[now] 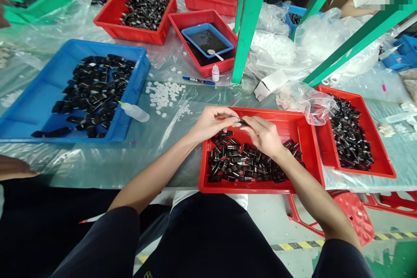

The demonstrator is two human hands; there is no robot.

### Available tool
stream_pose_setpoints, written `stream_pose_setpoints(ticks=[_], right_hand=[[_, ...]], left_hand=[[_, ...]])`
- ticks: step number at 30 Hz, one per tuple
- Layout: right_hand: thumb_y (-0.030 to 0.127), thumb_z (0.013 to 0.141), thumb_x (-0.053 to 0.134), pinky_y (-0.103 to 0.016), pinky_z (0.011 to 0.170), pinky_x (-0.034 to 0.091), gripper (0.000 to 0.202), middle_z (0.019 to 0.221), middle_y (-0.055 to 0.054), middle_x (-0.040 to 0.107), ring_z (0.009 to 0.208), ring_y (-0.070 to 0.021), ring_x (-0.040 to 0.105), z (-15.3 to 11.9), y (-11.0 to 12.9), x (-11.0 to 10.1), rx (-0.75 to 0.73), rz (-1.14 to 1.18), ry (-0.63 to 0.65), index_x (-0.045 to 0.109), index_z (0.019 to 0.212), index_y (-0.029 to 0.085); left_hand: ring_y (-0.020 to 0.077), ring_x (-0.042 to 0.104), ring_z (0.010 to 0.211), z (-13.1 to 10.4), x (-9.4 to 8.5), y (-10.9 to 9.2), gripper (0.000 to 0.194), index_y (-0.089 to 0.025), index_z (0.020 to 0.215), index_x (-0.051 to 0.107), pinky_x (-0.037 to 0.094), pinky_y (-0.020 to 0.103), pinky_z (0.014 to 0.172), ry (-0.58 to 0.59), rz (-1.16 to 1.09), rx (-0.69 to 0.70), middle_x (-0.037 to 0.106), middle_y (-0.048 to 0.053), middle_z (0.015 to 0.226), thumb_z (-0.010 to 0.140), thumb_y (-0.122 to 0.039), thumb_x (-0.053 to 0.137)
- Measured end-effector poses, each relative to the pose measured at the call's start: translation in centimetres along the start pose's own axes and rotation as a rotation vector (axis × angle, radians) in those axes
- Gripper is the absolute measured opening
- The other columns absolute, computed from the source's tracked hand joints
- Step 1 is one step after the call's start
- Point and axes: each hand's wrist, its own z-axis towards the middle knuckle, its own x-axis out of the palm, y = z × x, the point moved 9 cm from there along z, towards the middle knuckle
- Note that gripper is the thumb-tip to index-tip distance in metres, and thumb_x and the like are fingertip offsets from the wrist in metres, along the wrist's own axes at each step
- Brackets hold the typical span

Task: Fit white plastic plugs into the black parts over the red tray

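Observation:
Between the fingertips of both my hands is a small black plastic part (241, 122) with a pale spot on it. My left hand (219, 122) pinches its left end, and my right hand (263, 134) grips the right end. Both are held over the red tray (306, 139) in front of me, where many similar glossy black parts (241, 163) lie in a loose heap. Small white pieces (164, 94) are scattered on the plastic sheet to the left of my left hand. My fingers partly cover the held part.
A blue tray (35, 82) of black parts and a squeeze bottle (135, 112) stand left. Another filled red tray (387, 165) is right. Green posts (250, 21) rise behind my hands. A white box (272, 83), a pen (198, 80) and a small bottle (215, 73) lie beyond.

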Motion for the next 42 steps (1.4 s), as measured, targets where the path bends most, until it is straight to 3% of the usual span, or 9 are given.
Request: stream_pose_setpoints(ticks=[5,12,17,20,24,29,32,36,42], right_hand=[[0.046,0.106,0.053,-0.037,0.086,0.065,0.036,0.11,-0.009,0.078,0.096,-0.0224,0.076,0.3,-1.0,0.2,0.134,0.19,-0.009,0.072,0.123,0.021],[0.041,0.104,0.058,-0.039,0.089,0.065,0.032,0.111,-0.011,0.079,0.098,-0.0255,0.077,-0.1,-0.8,-0.1,0.056,0.133,-0.052,0.073,0.121,0.019],[0.042,0.1,0.064,-0.04,0.084,0.066,0.029,0.108,-0.011,0.08,0.092,-0.0276,0.079,-0.1,-1.5,-0.3,0.115,0.122,-0.105,0.077,0.117,0.022],[0.044,0.099,0.065,-0.043,0.09,0.065,0.031,0.111,-0.012,0.08,0.096,-0.0281,0.078,0.1,-2.8,-0.8,0.187,0.174,-0.166,0.076,0.115,0.02],[0.051,0.098,0.063,-0.045,0.093,0.062,0.038,0.103,-0.015,0.08,0.095,-0.0289,0.077,0.0,-5.8,-2.3,0.307,0.169,-0.294,0.077,0.104,0.016],[0.059,0.095,0.062,-0.045,0.091,0.059,0.045,0.092,-0.014,0.079,0.087,-0.0281,0.075,-0.1,-9.1,-2.3,0.386,0.256,-0.309,0.074,0.092,0.016],[0.059,0.094,0.064,-0.045,0.09,0.058,0.044,0.09,-0.014,0.078,0.085,-0.0274,0.074,-0.2,-9.9,-2.1,0.403,0.312,-0.307,0.073,0.092,0.016],[0.058,0.093,0.065,-0.046,0.09,0.057,0.042,0.091,-0.013,0.078,0.085,-0.0273,0.074,-0.2,-10.1,-2.0,0.402,0.33,-0.299,0.073,0.094,0.016],[0.059,0.092,0.064,-0.046,0.09,0.058,0.043,0.09,-0.014,0.078,0.086,-0.0279,0.074,-0.1,-9.9,-2.0,0.4,0.353,-0.303,0.071,0.092,0.016]], left_hand=[[0.0112,0.064,0.059,0.0,0.0,0.5,0.039,-0.015,0.09,0.078,0.051,0.021,0.051,-0.001,-0.08,-0.031,0.075,0.006,0.076,0.082,-0.053,0.081],[0.0107,0.066,0.068,0.1,0.1,0.1,0.027,-0.013,0.092,0.075,0.051,0.022,0.06,0.011,0.011,0.04,0.075,0.006,0.083,0.085,-0.039,0.077],[0.0124,0.068,0.076,0.3,0.4,0.4,0.027,-0.013,0.095,0.071,0.053,0.024,0.068,0.035,0.021,0.078,0.075,0.007,0.088,0.092,-0.04,0.07],[0.0134,0.069,0.077,0.3,0.1,0.7,0.028,-0.013,0.099,0.069,0.053,0.026,0.069,-0.006,0.083,0.071,0.075,0.007,0.088,0.098,-0.041,0.063],[0.016,0.071,0.085,0.2,0.9,0.0,0.023,-0.014,0.103,0.07,0.055,0.03,0.081,0.012,0.374,0.122,0.076,0.009,0.096,0.101,-0.033,0.058],[0.0286,0.066,0.12,0.3,4.9,1.1,0.033,-0.011,0.131,0.064,0.055,0.04,0.095,0.257,1.109,0.247,0.068,0.017,0.132,0.101,-0.023,0.058],[0.0298,0.066,0.119,0.7,6.7,2.6,0.034,-0.008,0.13,0.065,0.056,0.04,0.091,0.353,1.408,0.342,0.067,0.02,0.131,0.097,-0.012,0.057],[0.0305,0.069,0.111,1.3,7.6,3.3,0.027,-0.006,0.115,0.071,0.056,0.039,0.079,0.413,1.56,0.401,0.07,0.021,0.121,0.094,-0.004,0.054],[0.0288,0.072,0.103,2.0,7.3,3.2,0.026,-0.008,0.108,0.072,0.054,0.036,0.071,0.433,1.57,0.381,0.074,0.016,0.107,0.09,0.001,0.055]])
